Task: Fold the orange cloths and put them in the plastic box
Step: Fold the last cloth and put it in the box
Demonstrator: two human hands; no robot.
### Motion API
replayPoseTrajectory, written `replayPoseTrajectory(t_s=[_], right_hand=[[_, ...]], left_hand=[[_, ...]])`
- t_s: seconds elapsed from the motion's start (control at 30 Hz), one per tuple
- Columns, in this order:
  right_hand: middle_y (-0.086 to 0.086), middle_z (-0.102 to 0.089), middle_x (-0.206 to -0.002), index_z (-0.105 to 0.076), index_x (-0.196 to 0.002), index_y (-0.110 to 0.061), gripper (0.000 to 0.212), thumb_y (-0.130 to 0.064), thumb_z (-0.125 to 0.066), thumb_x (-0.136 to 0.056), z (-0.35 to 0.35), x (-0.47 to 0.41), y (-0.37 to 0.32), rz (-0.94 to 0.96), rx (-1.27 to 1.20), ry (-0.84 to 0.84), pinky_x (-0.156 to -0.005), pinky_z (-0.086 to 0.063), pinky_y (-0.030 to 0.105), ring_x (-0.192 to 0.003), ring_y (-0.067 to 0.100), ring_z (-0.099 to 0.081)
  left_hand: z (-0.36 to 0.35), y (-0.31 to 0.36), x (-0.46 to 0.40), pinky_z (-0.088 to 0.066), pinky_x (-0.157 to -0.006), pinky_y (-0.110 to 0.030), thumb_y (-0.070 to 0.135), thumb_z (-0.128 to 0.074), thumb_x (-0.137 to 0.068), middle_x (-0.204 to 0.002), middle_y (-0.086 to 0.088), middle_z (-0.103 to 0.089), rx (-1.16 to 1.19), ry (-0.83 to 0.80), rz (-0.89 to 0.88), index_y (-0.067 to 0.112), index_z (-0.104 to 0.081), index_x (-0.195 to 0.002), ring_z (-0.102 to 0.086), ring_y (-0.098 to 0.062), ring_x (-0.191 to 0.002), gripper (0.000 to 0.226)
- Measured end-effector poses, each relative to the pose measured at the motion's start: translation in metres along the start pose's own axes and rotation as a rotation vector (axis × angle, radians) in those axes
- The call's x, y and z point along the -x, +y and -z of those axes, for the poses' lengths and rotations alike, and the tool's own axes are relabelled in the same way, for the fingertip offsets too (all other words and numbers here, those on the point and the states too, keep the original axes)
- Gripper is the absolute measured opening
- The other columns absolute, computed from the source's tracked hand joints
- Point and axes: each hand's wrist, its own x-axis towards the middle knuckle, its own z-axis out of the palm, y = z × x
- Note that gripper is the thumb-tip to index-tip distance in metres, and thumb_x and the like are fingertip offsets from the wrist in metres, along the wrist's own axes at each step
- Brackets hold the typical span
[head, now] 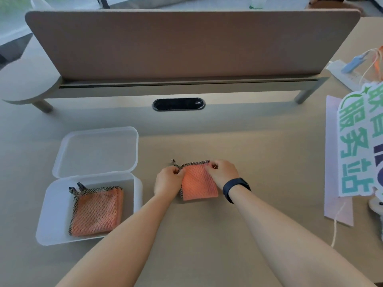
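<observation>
A folded orange cloth [198, 184] with a black-and-white checked edge lies on the table in the middle. My left hand [168, 181] pinches its far left corner by the hanging loop. My right hand [223, 171], with a dark band on the wrist, grips its far right corner. The clear plastic box [55, 212] sits at the left with its lid [97, 150] hinged open behind it. Inside the box lie folded orange cloths [96, 212] stacked flat, loops pointing to the far left.
A brown divider panel [186, 44] runs across the back of the table, with a black oval cable port [178, 104] in front of it. At the right edge stand a white sign with green characters [356, 141], a pink sheet [335, 162], a white cord and a power strip [344, 73].
</observation>
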Motion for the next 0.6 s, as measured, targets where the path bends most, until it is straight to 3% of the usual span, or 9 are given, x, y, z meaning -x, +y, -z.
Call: replayPoseTrajectory(t_s=[0.1,0.2,0.4,0.5,0.6], right_hand=[[-0.005,-0.064,-0.078,-0.062,-0.079,-0.02,0.016,-0.034,-0.058,-0.086,-0.006,-0.004,0.004,-0.06,0.006,0.015,-0.058,-0.039,0.029,-0.074,0.018,-0.059],[-0.01,-0.06,-0.078,-0.058,-0.081,-0.023,0.011,-0.033,-0.062,-0.083,-0.009,-0.004,0.006,-0.113,-0.059,0.048,-0.058,-0.038,0.028,-0.075,0.015,-0.058],[-0.006,-0.062,-0.087,-0.058,-0.092,-0.02,0.027,-0.043,-0.065,-0.081,-0.011,0.012,0.011,-0.14,-0.096,0.033,-0.064,-0.042,0.029,-0.078,0.015,-0.059],[-0.003,-0.065,-0.084,-0.06,-0.086,-0.018,0.026,-0.044,-0.063,-0.081,-0.015,0.02,0.017,-0.103,-0.026,-0.041,-0.063,-0.05,0.033,-0.075,0.016,-0.061],[-0.001,-0.064,-0.084,-0.061,-0.078,-0.017,0.02,-0.036,-0.063,-0.083,-0.017,0.025,0.019,-0.043,0.004,-0.056,-0.055,-0.043,0.028,-0.074,0.017,-0.06]], left_hand=[[-0.003,0.001,-0.001,-0.037,-0.055,-0.028,0.047,-0.059,-0.083,-0.06,0.005,-0.056,-0.052,0.033,0.032,0.016,-0.051,-0.063,-0.053,-0.019,-0.063,0.038],[-0.003,0.002,0.002,-0.04,-0.057,-0.029,0.047,-0.061,-0.082,-0.067,0.005,-0.059,-0.034,0.082,0.043,0.018,-0.052,-0.073,-0.056,-0.018,-0.066,0.032],[-0.008,-0.003,0.016,-0.043,-0.069,-0.029,0.048,-0.064,-0.076,-0.092,0.006,-0.06,-0.047,0.077,0.015,0.02,-0.057,-0.097,-0.058,-0.017,-0.085,0.036],[-0.015,-0.004,0.022,-0.046,-0.068,-0.032,0.04,-0.061,-0.076,-0.094,-0.001,-0.054,-0.116,0.059,-0.013,0.018,-0.058,-0.086,-0.057,-0.024,-0.088,0.024],[-0.018,-0.001,0.024,-0.047,-0.07,-0.036,0.038,-0.056,-0.079,-0.092,-0.006,-0.054,-0.169,0.033,-0.003,0.016,-0.053,-0.072,-0.055,-0.031,-0.09,0.024]])
